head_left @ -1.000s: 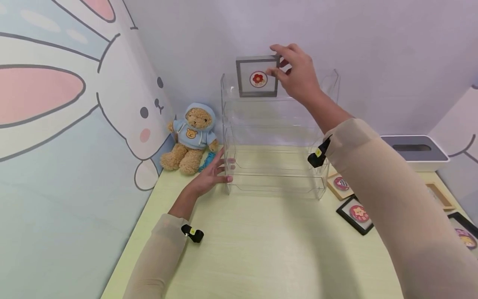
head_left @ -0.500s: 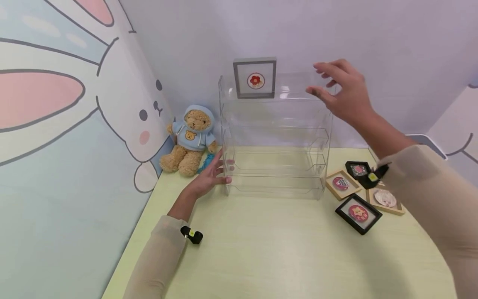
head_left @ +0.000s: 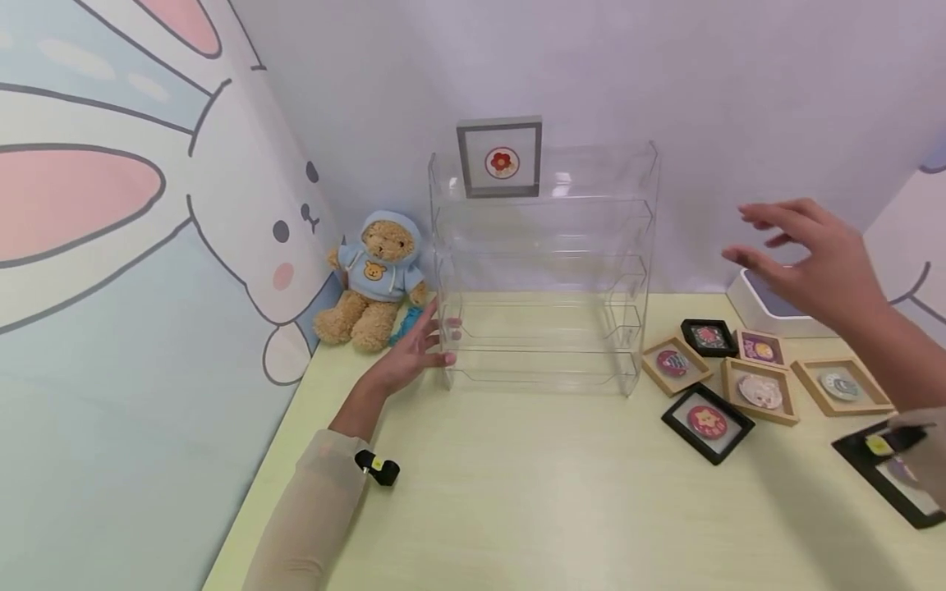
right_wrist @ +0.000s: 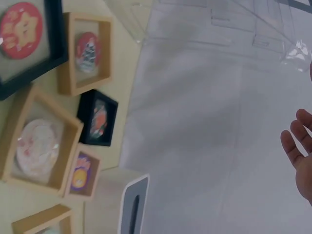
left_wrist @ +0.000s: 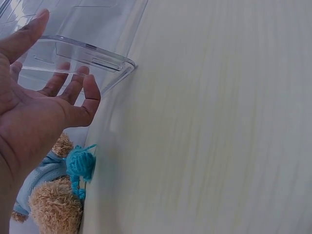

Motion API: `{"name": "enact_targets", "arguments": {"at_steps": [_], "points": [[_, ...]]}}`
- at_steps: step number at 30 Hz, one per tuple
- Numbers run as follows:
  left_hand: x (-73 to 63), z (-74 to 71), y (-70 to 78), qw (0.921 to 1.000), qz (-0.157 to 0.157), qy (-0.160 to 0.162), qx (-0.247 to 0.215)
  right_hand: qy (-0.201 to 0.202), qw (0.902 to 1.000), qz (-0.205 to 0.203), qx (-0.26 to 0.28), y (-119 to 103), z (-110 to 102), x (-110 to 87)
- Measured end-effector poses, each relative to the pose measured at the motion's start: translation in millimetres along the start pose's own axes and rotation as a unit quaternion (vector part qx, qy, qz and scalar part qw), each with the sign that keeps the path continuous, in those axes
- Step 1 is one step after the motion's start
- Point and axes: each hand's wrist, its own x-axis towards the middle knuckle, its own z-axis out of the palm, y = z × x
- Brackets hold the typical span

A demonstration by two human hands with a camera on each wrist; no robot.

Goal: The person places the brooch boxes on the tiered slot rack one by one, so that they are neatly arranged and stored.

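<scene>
A clear acrylic tiered rack (head_left: pixel 543 351) stands against the wall in the head view. On its top tier, toward the left, a grey square display frame (head_left: pixel 502 192) with a red flower badge stands upright. My left hand (head_left: pixel 402 361) rests at the rack's lower left side, fingers spread. In the left wrist view its loosely bent fingers (left_wrist: pixel 90 95) lie close to the clear edge. Off to the right, my right hand (head_left: pixel 828 267) is in the air with thumb and fingers apart, holding nothing. The right wrist view catches only part of that hand.
Several badge frames in wood and black, such as a black one (head_left: pixel 678 435) with a star badge, lie right of the rack. Behind them stands a white box with a grey slotted top (head_left: pixel 769 316). A teddy bear (head_left: pixel 380 275) sits left, beside blue yarn (left_wrist: pixel 80 163).
My right hand has let go of the grey frame and moved right and down, away from the rack. The frame stays on the top tier. My left hand stays at the rack's side.
</scene>
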Motion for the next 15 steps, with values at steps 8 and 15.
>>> {"name": "enact_targets", "arguments": {"at_steps": [8,15], "points": [[1.6,0.2,3.7,1.0,0.002,0.002,0.004,-0.098,0.99,0.055,-0.085,54.3,-25.5,-68.3],[0.6,0.6,4.2,1.0,-0.002,0.003,0.001,-0.085,0.9932,0.075,-0.027,103.1,-27.0,-125.2]]}}
